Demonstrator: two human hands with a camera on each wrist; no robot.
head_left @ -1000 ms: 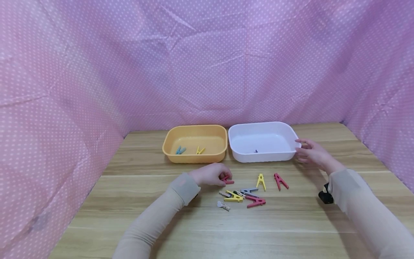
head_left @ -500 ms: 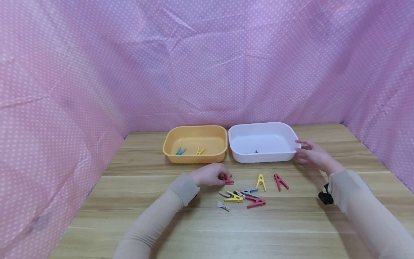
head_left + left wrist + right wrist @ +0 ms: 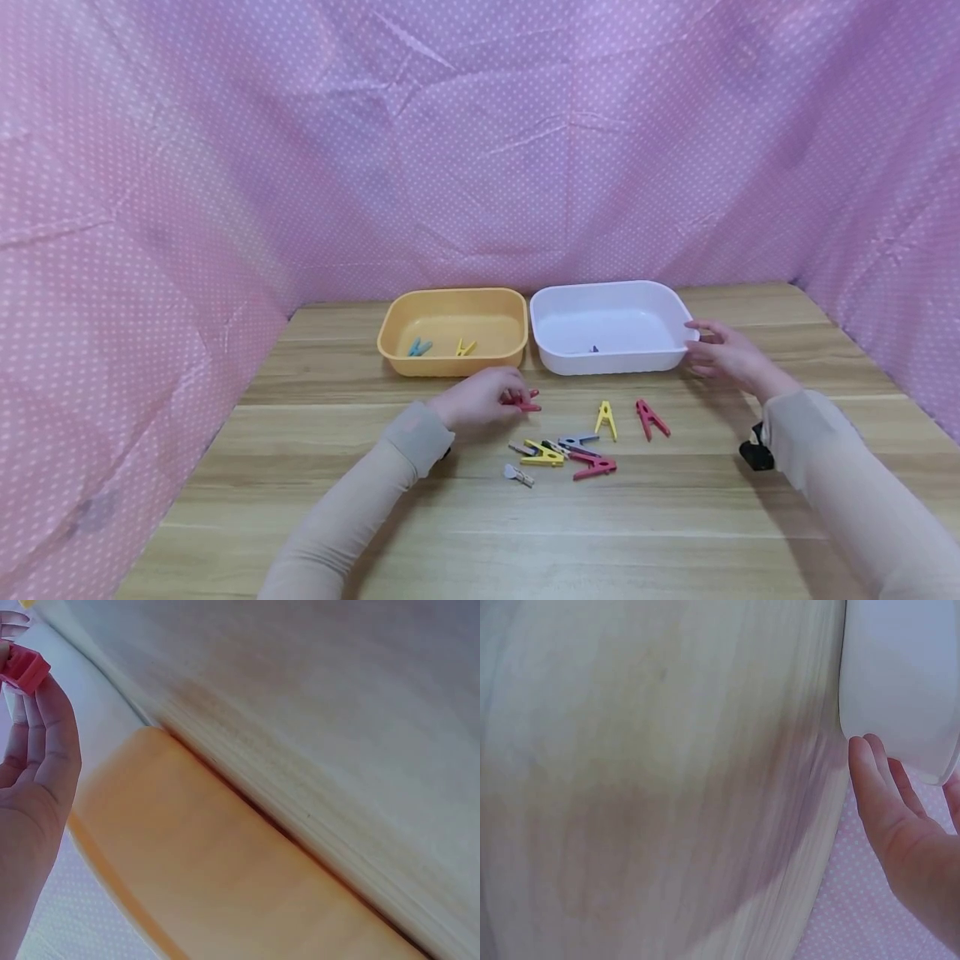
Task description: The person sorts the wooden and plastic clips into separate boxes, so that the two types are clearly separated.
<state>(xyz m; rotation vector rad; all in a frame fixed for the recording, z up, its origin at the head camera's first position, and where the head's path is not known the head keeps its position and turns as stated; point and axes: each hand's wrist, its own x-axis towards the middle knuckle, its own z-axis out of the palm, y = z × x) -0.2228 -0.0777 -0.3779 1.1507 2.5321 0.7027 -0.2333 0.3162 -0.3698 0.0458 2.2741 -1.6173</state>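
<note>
In the head view my left hand [image 3: 483, 396] pinches a red clothespin [image 3: 528, 407] just above the table, in front of the orange tray [image 3: 452, 367]. The left wrist view shows that red clothespin [image 3: 26, 669] between thumb and fingertips. My right hand [image 3: 731, 360] touches the right end of the white tray [image 3: 611, 363] with nearly straight fingers; in the right wrist view the fingertips [image 3: 864, 754] meet its outer wall. Toward the front lie a yellow clothespin [image 3: 605, 419], a red clothespin [image 3: 651, 419] and a small pile with another yellow clothespin [image 3: 551, 457].
Inside the orange tray lie a blue-green clothespin [image 3: 418, 347] and a yellow clothespin [image 3: 465, 347]. A small dark item [image 3: 594, 349] is in the white tray. A small pale clip [image 3: 517, 476] lies in front of the pile. Pink dotted cloth [image 3: 480, 167] surrounds the wooden table [image 3: 300, 467].
My left hand has lifted the red clothespin slightly off the table and moved it toward the trays. My right hand stays at the white tray.
</note>
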